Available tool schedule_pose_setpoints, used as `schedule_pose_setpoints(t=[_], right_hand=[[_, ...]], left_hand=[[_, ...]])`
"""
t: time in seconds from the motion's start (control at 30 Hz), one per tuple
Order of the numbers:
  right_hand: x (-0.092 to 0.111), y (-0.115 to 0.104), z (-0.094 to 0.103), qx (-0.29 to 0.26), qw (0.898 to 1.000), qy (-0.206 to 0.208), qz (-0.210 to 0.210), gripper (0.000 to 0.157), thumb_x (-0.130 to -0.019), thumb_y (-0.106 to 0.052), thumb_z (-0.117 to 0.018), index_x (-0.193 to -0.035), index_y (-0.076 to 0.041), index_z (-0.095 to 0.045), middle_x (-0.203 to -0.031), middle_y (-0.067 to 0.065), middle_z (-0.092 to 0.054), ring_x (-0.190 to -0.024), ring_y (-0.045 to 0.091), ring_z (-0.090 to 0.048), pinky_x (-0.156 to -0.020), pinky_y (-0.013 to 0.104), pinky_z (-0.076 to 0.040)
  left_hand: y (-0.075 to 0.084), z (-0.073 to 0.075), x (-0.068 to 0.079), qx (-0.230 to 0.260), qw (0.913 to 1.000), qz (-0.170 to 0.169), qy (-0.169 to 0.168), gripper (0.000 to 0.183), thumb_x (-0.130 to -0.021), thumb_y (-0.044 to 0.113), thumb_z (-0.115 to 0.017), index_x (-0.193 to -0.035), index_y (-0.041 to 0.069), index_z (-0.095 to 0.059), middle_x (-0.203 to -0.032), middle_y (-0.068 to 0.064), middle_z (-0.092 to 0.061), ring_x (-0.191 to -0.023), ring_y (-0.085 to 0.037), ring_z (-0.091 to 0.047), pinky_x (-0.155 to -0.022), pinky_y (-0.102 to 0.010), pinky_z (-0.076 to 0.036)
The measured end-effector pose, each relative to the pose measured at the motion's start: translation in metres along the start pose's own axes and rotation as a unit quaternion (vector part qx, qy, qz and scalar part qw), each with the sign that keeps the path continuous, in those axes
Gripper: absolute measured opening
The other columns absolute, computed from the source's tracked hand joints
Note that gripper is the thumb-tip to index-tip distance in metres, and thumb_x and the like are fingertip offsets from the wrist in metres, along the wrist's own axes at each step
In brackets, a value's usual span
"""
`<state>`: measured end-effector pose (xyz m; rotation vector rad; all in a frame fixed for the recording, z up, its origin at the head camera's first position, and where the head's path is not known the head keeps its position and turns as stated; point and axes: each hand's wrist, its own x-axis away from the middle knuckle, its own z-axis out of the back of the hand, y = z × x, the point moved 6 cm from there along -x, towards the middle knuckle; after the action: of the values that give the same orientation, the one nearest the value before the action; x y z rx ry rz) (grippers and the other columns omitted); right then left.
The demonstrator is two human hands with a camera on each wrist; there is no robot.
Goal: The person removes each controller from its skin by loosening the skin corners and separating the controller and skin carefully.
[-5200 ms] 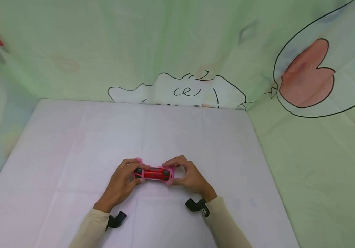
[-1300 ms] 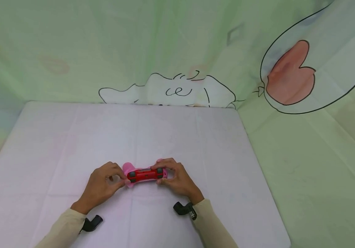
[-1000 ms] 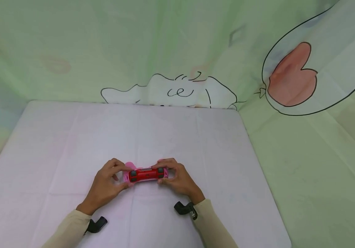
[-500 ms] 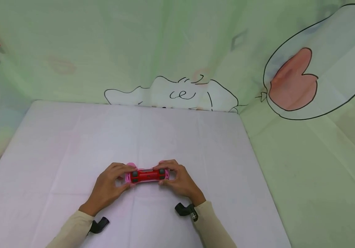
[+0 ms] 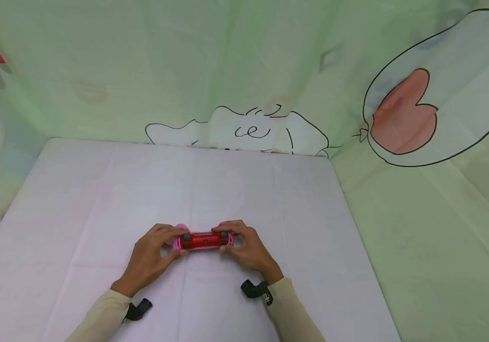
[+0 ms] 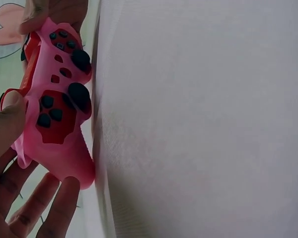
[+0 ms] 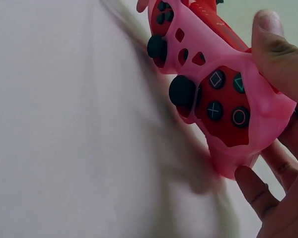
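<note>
A red game controller [image 5: 205, 240] sits inside a pink rubbery cover, its shoulder-button edge facing up in the head view. My left hand [image 5: 152, 251] grips its left end, and my right hand [image 5: 250, 247] holds the right end. In the left wrist view, the left thumb [image 6: 11, 116] lies on the top edge by the pink cover [image 6: 67, 161], fingers behind the grip. The right wrist view shows the right thumb [image 7: 280, 57] on the upper edge beside the pink cover [image 7: 270, 116]. Dark sticks and buttons show through the cover's cutouts.
A white cloth-covered table [image 5: 236, 190] lies under the hands. Behind it and along the sides hangs a pale green printed curtain [image 5: 163, 61]. A black wrist camera [image 5: 139, 309] sits on the left sleeve and another wrist camera [image 5: 255, 289] on the right.
Earlier, a pink strip crossed the controller's left shoulder buttons; now they show bare. My left hand shifted from pinching the cover's left tip to gripping that end. The right hand has barely moved lately.
</note>
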<state>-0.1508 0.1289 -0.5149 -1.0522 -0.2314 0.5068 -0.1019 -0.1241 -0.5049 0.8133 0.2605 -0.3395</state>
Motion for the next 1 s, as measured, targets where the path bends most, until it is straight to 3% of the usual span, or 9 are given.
schedule_pose_setpoints(t=[0.23,0.37,0.63,0.77,0.87,1.0], right_hand=[[-0.006,-0.009,0.004,0.008,1.000,0.020,-0.004,0.043,-0.090,-0.021,-0.085,-0.131,-0.030,-0.075,-0.130,-0.008,-0.074,-0.123,0.014,-0.062,-0.097,0.038,-0.051],[-0.007,-0.015,0.006,-0.008,0.999,0.026,-0.021,0.035,-0.096,-0.027,-0.080,-0.131,-0.022,-0.076,-0.128,-0.004,-0.077,-0.115,0.014,-0.063,-0.092,0.039,-0.051],[-0.010,-0.014,0.006,-0.112,0.990,0.033,-0.076,0.038,-0.108,-0.026,-0.064,-0.137,-0.001,-0.069,-0.121,0.013,-0.079,-0.112,0.016,-0.070,-0.092,0.020,-0.056],[-0.012,-0.008,0.004,-0.157,0.982,0.036,-0.097,0.038,-0.109,-0.024,-0.062,-0.140,-0.002,-0.067,-0.121,0.016,-0.079,-0.124,0.022,-0.069,-0.100,0.018,-0.054],[-0.012,-0.003,0.003,-0.167,0.979,0.040,-0.111,0.039,-0.109,-0.025,-0.061,-0.143,-0.006,-0.065,-0.126,0.010,-0.078,-0.130,0.023,-0.066,-0.103,0.019,-0.052],[-0.010,0.000,0.005,-0.149,0.983,0.049,-0.092,0.041,-0.109,-0.027,-0.062,-0.147,-0.013,-0.063,-0.137,0.005,-0.073,-0.132,0.022,-0.064,-0.101,0.020,-0.052]], left_hand=[[0.003,0.005,-0.005,0.021,0.9997,0.009,0.012,0.050,-0.083,0.021,-0.092,-0.130,0.018,-0.075,-0.119,-0.001,-0.075,-0.098,-0.017,-0.069,-0.074,-0.031,-0.062],[0.002,0.008,-0.009,0.051,0.9983,0.023,0.013,0.044,-0.089,0.022,-0.088,-0.130,0.017,-0.075,-0.115,0.000,-0.077,-0.091,-0.015,-0.069,-0.072,-0.029,-0.061],[-0.004,0.001,-0.011,0.096,0.9904,0.099,-0.014,0.033,-0.099,0.027,-0.077,-0.129,0.014,-0.076,-0.110,-0.003,-0.077,-0.082,-0.009,-0.062,-0.067,-0.024,-0.054],[-0.009,-0.004,-0.010,0.104,0.9847,0.138,-0.026,0.034,-0.101,0.032,-0.074,-0.129,0.012,-0.076,-0.105,-0.005,-0.076,-0.076,-0.009,-0.058,-0.065,-0.023,-0.051],[-0.012,-0.005,-0.011,0.111,0.9828,0.147,-0.017,0.034,-0.102,0.032,-0.074,-0.131,0.014,-0.075,-0.103,-0.002,-0.076,-0.083,-0.010,-0.060,-0.066,-0.023,-0.052],[-0.016,-0.006,-0.011,0.131,0.9806,0.145,-0.002,0.037,-0.101,0.032,-0.074,-0.137,0.020,-0.073,-0.109,0.000,-0.078,-0.093,-0.009,-0.064,-0.069,-0.023,-0.055]])
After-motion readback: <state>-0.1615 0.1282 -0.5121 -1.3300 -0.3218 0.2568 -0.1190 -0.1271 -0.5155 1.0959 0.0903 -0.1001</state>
